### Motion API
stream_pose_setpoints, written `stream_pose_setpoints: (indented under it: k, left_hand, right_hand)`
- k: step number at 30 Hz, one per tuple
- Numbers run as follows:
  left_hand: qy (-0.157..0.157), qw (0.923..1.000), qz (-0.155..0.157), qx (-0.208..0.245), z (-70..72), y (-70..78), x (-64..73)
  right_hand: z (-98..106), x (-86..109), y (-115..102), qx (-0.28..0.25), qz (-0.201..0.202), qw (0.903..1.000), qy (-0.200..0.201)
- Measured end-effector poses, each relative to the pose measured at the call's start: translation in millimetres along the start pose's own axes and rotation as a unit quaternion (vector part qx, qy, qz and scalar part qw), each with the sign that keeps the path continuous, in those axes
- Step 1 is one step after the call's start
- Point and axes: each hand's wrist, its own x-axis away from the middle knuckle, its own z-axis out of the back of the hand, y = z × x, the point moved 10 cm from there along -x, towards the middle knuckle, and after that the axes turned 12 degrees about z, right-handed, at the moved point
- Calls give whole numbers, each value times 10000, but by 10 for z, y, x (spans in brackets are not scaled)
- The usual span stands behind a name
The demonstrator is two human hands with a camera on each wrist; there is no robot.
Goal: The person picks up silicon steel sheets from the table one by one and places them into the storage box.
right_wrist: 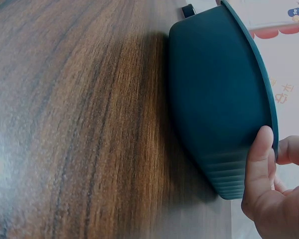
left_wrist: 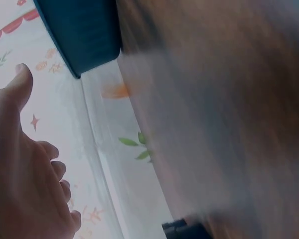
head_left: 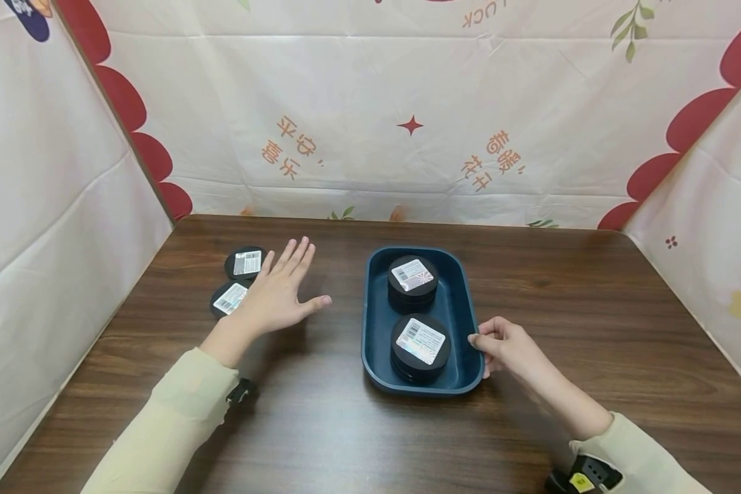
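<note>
A dark blue tray [head_left: 375,370] stands on the table with its long sides running front to back. Inside it are two stacks of black discs, a rear stack [head_left: 412,283] and a front stack [head_left: 420,348], each topped by a white barcode label. My right hand [head_left: 511,350] pinches the tray's right rim; thumb and fingers [right_wrist: 261,164] show on it in the right wrist view. To the left, my left hand [head_left: 278,291] is spread over the table with straight fingers, holding nothing. Beside it lie a far black disc [head_left: 245,263] and a near black disc [head_left: 230,299], the latter partly hidden by the hand.
The brown wooden table [head_left: 321,439] carries everything. A white printed cloth [head_left: 358,82] with red scalloped edges hangs behind the table and along both sides. Each sleeve has a dark wrist device, the right wrist device [head_left: 595,472] being the plainer to see.
</note>
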Motion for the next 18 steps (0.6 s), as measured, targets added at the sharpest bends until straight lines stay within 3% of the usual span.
stream_pose_setpoints:
  k: [9,18]
  left_hand:
    - [23,9998,143,143,93,-242,56]
    - [-23,9993,342,175,76,-635,115]
  right_hand:
    - [-2,4,-7,-32,1,10000,0]
    - [-2,0,-11,-132,-2,9999,-53]
